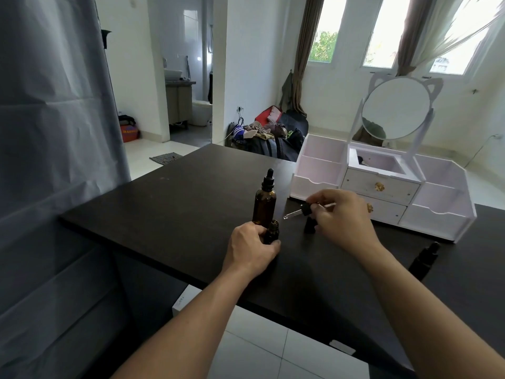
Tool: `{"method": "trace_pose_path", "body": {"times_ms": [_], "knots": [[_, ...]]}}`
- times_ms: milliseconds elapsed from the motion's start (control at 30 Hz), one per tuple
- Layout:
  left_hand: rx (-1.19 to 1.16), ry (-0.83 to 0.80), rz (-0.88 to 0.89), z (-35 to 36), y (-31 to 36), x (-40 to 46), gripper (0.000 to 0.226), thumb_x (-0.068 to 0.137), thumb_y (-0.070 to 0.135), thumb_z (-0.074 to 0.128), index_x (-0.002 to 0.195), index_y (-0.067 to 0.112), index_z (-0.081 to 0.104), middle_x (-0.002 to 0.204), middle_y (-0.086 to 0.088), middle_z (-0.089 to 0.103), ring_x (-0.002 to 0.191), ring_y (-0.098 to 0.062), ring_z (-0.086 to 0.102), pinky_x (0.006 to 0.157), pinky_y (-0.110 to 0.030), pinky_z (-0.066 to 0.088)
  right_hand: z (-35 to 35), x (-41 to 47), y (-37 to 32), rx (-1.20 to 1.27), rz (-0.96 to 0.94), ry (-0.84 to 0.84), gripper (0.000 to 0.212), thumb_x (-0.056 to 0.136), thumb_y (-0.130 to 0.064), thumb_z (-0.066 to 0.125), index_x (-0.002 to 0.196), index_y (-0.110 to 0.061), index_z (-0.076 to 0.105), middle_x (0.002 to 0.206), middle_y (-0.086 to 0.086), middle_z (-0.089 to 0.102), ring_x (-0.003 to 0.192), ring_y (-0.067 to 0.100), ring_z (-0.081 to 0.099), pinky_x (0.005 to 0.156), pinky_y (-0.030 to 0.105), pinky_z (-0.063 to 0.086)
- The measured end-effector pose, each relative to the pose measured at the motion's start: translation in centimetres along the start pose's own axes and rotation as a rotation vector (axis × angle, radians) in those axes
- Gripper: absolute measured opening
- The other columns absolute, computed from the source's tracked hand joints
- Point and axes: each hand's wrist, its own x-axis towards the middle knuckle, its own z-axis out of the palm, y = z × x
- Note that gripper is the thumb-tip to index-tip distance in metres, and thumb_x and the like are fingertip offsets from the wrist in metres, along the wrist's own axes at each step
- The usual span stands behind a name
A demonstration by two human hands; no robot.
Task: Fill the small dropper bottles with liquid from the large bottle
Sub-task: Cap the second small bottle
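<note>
Bottles are counted as four on the table (169,203): one large bottle (264,203) and three small ones. An uncapped small bottle (272,232), near the front edge, is gripped by the left hand (252,248); a dropper (299,212) is pinched by the right hand (343,217).

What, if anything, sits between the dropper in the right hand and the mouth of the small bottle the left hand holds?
Nothing visible. The dropper in the right hand points across bare table toward the small bottle gripped by the left hand; its mouth is uncapped.
</note>
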Motion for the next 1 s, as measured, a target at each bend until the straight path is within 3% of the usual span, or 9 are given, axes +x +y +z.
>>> {"method": "trace_pose_path", "body": {"times_ms": [133,300,400,500,667,833,1000], "knots": [[0.004,-0.002,-0.016,-0.1,0.1,0.1,0.032,0.081,0.038,0.073,0.103,0.016,0.07,0.1,0.003,0.061,0.084,-0.009,0.056,0.063,-0.018,0.041,-0.6,0.0,-0.9,0.01,-0.069,-0.064,0.018,0.092,-0.009,0.064,0.099,-0.023,0.074,0.094,0.001,0.07,0.085,0.019,0.068,0.078,0.029,0.055],[0.026,0.002,-0.031,0.0,0.2,0.2,0.033,0.082,0.038,0.073,0.105,0.016,0.069,0.097,0.005,0.059,0.085,-0.009,0.057,0.068,-0.021,0.045,-0.4,-0.1,-1.5,-0.074,-0.186,-0.098,0.019,0.091,-0.008,0.064,0.104,-0.018,0.073,0.092,-0.009,0.065,0.081,-0.002,0.057,0.065,0.002,0.041],[0.032,0.011,-0.046,0.1,0.1,0.3,0.039,0.081,0.04,0.073,0.109,0.013,0.069,0.101,0.002,0.063,0.086,-0.01,0.058,0.071,-0.023,0.049,-0.1,0.1,-1.7,-0.115,-0.238,-0.089,0.02,0.091,-0.006,0.063,0.103,-0.017,0.073,0.099,-0.002,0.07,0.088,0.007,0.062,0.073,0.007,0.045],[0.022,0.02,-0.064,0.2,0.0,0.3,0.044,0.08,0.04,0.074,0.114,0.012,0.068,0.104,-0.002,0.065,0.089,-0.012,0.06,0.069,-0.021,0.046,0.3,0.4,-2.1,-0.2,-0.321,-0.096,0.02,0.09,-0.003,0.062,0.101,-0.014,0.075,0.101,0.003,0.071,0.091,0.016,0.064,0.082,0.026,0.055],[0.021,0.014,-0.039,0.0,0.3,0.2,0.035,0.082,0.038,0.072,0.106,0.013,0.07,0.101,0.0,0.062,0.084,-0.009,0.055,0.066,-0.019,0.042,1.2,0.8,-3.2,-0.331,-0.443,-0.198,0.023,0.09,-0.001,0.059,0.103,-0.013,0.075,0.103,0.006,0.068,0.091,0.02,0.064,0.083,0.035,0.056],[0.025,-0.006,-0.045,-0.2,0.3,0.2,0.025,0.082,0.039,0.072,0.096,0.018,0.074,0.09,0.006,0.058,0.081,-0.008,0.056,0.069,-0.02,0.043,2.1,1.2,-4.0,-0.438,-0.406,-0.43,0.029,0.089,-0.001,0.06,0.112,-0.014,0.072,0.114,0.005,0.066,0.1,0.02,0.064,0.085,0.024,0.051],[0.007,-0.008,-0.041,-0.2,0.3,0.1,0.025,0.082,0.036,0.073,0.098,0.017,0.073,0.091,0.007,0.058,0.084,-0.008,0.057,0.073,-0.021,0.046,2.5,2.1,-4.1,-0.498,-0.378,-0.494,0.029,0.088,0.0,0.061,0.11,-0.016,0.07,0.112,0.004,0.066,0.096,0.019,0.062,0.083,0.026,0.052]]}}
